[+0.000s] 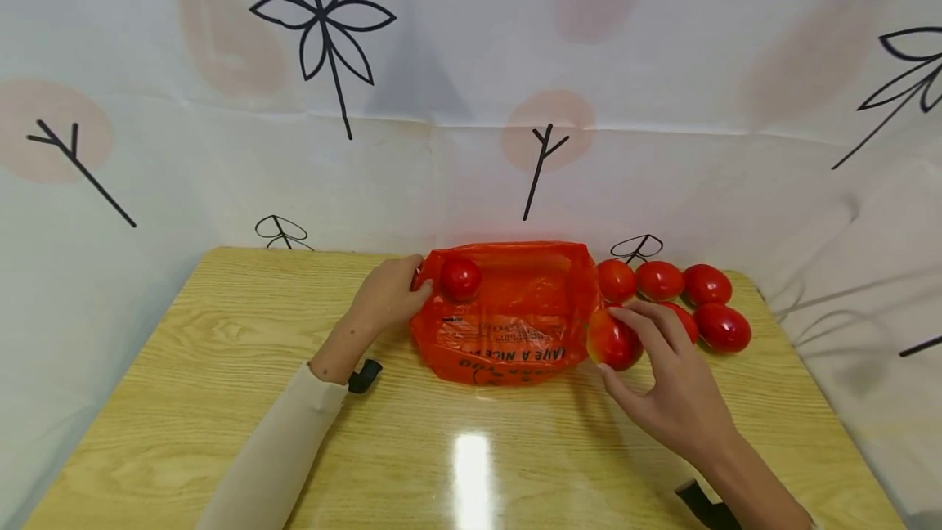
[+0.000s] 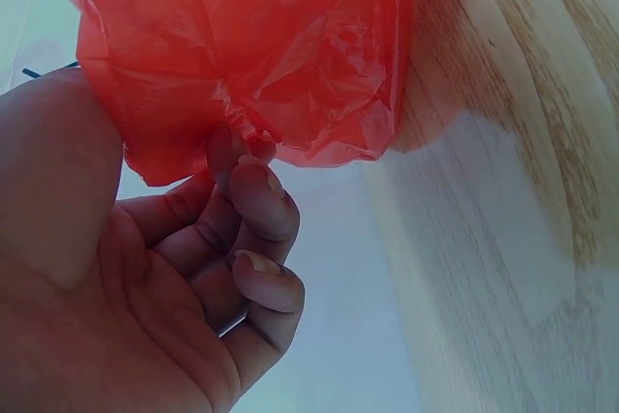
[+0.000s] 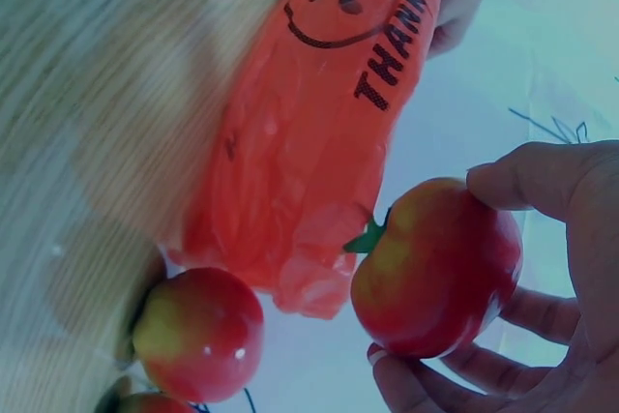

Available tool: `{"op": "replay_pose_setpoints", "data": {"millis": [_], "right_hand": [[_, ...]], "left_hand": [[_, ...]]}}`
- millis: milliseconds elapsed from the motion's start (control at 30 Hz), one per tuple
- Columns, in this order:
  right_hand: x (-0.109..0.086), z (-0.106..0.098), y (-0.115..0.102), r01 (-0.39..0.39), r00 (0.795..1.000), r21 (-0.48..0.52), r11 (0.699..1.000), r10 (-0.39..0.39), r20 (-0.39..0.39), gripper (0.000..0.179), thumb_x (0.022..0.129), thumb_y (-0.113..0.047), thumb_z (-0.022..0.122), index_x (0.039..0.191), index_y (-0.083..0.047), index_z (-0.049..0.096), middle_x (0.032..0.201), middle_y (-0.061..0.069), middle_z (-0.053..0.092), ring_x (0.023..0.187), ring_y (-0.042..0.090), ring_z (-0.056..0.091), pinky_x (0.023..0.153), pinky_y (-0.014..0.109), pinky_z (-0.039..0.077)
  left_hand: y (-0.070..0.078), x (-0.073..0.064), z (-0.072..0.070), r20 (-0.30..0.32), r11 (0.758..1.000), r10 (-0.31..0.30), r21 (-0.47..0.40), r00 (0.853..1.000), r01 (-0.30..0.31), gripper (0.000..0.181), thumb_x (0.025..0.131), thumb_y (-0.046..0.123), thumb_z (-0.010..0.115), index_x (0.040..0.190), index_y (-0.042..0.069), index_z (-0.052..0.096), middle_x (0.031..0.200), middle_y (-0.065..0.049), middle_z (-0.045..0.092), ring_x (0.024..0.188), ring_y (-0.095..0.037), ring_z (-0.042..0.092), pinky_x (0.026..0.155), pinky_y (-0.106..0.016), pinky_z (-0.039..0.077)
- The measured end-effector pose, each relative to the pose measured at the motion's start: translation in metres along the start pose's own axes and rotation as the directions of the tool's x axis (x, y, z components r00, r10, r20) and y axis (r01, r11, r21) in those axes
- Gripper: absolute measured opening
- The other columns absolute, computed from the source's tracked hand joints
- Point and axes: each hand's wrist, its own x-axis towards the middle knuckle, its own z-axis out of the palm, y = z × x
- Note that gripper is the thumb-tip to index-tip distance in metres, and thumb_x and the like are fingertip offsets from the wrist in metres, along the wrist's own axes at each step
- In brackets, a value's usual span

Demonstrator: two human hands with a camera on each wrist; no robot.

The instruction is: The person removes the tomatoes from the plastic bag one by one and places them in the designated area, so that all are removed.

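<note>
A red plastic bag [image 1: 508, 358] with black print lies on the table, its mouth held wide. My left hand [image 1: 390, 293] pinches the bag's left edge between thumb and fingers; in the left wrist view the gathered red plastic [image 2: 280, 74] meets the fingertips. One round red fruit [image 1: 460, 278] shows in the left part of the bag. My right hand [image 1: 673, 387] holds a glossy red-and-yellow apple [image 3: 435, 268] with a small green leaf at its stem. Thumb and fingertips grip its sides, close to the bag's right edge.
Several more red apples [image 1: 724, 327] stand in two rows on the right of the wooden table [image 1: 221, 366], just beyond my right hand. A white patterned cloth [image 1: 456, 170] hangs behind the table. Black straps [image 1: 364, 376] show at both wrists.
</note>
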Motion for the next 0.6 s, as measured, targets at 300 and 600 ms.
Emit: {"op": "replay_pose_setpoints", "data": {"millis": [300,600], "right_hand": [[-0.01,-0.003,0.003,-0.035,0.999,-0.038,0.999,0.035,0.019,0.073,0.072,-0.02,0.093,0.138,-0.008,0.063,0.136,0.014,0.058,0.12,0.029,0.059,0.102,0.0,0.025],[-0.017,-0.006,0.0,-0.061,0.997,-0.028,0.998,0.062,0.039,0.077,0.07,-0.016,0.095,0.14,-0.01,0.063,0.136,0.01,0.057,0.122,0.027,0.057,0.101,-0.001,0.026]], "left_hand": [[0.0,0.0,0.0,-0.001,1.0,0.0,-0.002,1.0,0.0,0.022,0.103,0.021,0.062,0.115,0.004,0.066,0.079,-0.004,0.061,0.068,-0.021,0.056,0.06,-0.031,0.047],[-0.001,0.001,0.001,0.001,1.0,-0.003,-0.005,1.0,0.003,0.022,0.103,0.021,0.063,0.115,0.003,0.066,0.079,-0.004,0.062,0.068,-0.02,0.056,0.059,-0.031,0.048]]}}
